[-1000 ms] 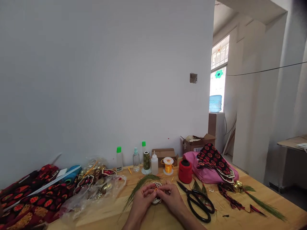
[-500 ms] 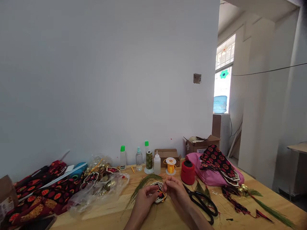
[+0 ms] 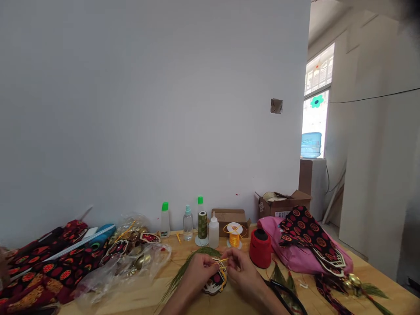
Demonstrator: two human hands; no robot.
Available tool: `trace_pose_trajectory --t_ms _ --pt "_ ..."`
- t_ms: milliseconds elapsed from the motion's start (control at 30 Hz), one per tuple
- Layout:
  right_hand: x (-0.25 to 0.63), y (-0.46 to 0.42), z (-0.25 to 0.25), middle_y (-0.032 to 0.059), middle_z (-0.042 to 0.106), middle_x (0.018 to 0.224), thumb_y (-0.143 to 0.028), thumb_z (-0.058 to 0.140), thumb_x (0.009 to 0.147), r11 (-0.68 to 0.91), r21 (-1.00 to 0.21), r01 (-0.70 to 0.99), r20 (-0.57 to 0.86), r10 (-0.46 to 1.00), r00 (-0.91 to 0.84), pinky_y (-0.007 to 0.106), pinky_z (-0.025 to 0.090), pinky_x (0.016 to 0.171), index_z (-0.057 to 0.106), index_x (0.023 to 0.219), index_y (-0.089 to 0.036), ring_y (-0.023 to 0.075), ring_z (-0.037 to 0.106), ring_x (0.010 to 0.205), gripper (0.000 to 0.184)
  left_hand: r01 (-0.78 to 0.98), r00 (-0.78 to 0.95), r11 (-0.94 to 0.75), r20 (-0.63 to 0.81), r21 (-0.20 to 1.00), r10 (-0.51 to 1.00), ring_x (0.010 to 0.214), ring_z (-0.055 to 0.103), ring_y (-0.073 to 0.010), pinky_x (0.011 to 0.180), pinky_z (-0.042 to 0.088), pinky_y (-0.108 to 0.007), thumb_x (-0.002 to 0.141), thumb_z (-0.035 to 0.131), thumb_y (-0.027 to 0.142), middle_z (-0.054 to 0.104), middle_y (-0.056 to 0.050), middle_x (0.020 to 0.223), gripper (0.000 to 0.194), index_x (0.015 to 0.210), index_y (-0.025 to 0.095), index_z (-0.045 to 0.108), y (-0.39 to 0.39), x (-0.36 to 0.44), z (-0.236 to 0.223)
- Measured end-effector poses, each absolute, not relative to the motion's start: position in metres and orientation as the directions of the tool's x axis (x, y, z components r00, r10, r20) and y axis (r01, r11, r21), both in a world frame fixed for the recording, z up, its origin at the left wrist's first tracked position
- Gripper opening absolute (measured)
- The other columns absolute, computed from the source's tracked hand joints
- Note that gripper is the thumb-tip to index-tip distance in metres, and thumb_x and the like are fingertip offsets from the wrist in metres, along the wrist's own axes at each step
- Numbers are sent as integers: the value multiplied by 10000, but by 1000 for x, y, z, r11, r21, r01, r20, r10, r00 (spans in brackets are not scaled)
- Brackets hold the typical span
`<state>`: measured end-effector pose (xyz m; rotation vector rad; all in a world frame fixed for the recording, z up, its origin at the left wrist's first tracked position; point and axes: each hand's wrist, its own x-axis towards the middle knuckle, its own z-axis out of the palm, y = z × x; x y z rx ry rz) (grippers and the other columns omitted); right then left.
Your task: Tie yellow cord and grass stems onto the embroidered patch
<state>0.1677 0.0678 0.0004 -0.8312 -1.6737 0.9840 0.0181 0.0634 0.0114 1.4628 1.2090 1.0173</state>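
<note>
My left hand [image 3: 196,272] is closed round a small patterned fabric ornament [image 3: 216,280] in black, red and white, held just above the wooden table [image 3: 138,297]. My right hand [image 3: 241,267] is pinched on a yellow cord [image 3: 220,261] that runs over the ornament. The two hands nearly touch at the ornament. Thin green feather strands [image 3: 183,271] lie under my left hand. Black scissors [image 3: 288,299] lie by my right forearm.
Along the wall stand green-capped bottles [image 3: 164,218], a clear bottle [image 3: 187,222], an olive thread cone [image 3: 202,224], a yellow cord spool [image 3: 234,234] and a red thread spool [image 3: 260,247]. Patterned fabrics [image 3: 42,267] and a plastic bag [image 3: 131,262] lie left; a pink bag [image 3: 295,253] right.
The view has swung slightly left and lower. My hands have turned the ornament on edge, and the yellow cord is now drawn out between my fingers.
</note>
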Motion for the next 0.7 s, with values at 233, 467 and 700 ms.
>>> trace_pose_trajectory --t_ms 233,467,700 --pt "168 64 5 -76 287 510 -68 424 578 420 -899 125 380 890 -253 180 207 444 495 738 -157 73 272 480 197 166 282 -72 23 983 959 387 433 -75 408 264 -171 588 589 373 604 -15 458 297 554 84 652 62 12 13" --pt "170 57 7 -80 253 497 -86 432 615 485 -805 342 417 872 -256 177 212 441 516 764 -151 71 273 468 182 113 298 -57 21 992 954 467 488 -106 469 339 -201 565 622 353 637 -58 562 299 648 70 667 62 12 6" --pt "173 50 8 -4 484 640 -199 501 678 625 -534 570 556 767 -320 222 328 588 586 857 -174 127 435 629 200 182 287 -217 159 959 945 558 525 -136 517 363 -209 648 548 320 646 -45 610 251 668 100 668 52 17 12"
